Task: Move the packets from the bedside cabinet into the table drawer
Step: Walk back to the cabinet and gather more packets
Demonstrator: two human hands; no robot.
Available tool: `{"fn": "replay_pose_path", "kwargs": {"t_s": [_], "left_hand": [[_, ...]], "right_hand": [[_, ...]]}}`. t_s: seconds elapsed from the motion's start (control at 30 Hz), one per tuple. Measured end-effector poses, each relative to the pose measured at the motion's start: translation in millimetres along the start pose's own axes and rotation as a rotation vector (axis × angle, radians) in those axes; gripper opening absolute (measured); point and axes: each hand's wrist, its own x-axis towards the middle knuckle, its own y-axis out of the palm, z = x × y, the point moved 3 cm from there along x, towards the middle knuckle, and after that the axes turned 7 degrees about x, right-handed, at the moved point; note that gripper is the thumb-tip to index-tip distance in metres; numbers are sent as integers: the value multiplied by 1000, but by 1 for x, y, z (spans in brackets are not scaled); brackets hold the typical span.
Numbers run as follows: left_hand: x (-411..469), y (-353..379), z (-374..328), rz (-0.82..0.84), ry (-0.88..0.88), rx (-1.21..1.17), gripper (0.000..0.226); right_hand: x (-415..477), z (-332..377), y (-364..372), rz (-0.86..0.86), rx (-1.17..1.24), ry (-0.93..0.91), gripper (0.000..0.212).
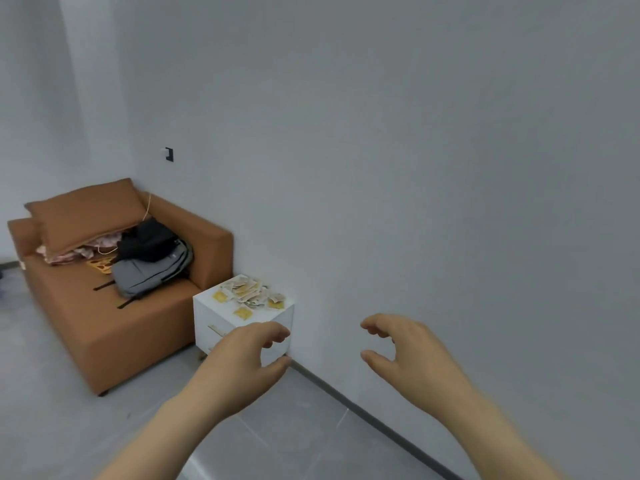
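Packets (247,292) in one heap on one bedside cabinet (214,317); left hand (242,362), right hand (412,355), grips slack, empty.

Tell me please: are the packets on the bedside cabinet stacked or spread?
Spread: the packets lie scattered over the white bedside cabinet top, some overlapping in a loose heap.

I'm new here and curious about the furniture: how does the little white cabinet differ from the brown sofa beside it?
The cabinet is white and boxy; the sofa is brown and cushioned. The cabinet is much smaller than the sofa. The cabinet carries scattered packets; the sofa carries a grey backpack and a black bag. Both stand on the floor against the same wall.
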Motion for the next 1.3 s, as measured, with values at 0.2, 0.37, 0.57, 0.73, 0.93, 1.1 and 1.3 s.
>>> {"fn": "replay_pose_path", "kwargs": {"t_s": [0.2,0.37,0.57,0.73,0.93,1.1,1.3], "left_hand": [[109,10,64,33,-39,39,37],[179,37,108,90,-102,37,38],[268,62,162,106,-191,56,38],[341,79,199,117,-274,63,37],[404,95,256,125,-358,65,36],[457,101,322,148,-393,66,37],[530,97,417,198,-381,36,36]], "right_hand": [[121,-27,40,48,44,23,41],[206,-57,76,137,71,39,40],[316,-102,117,187,135,45,40],[408,-135,139,215,175,42,40],[505,-154,182,295,198,21,39],[581,-153,225,325,199,23,38],[669,-133,289,340,235,110,35]]}}
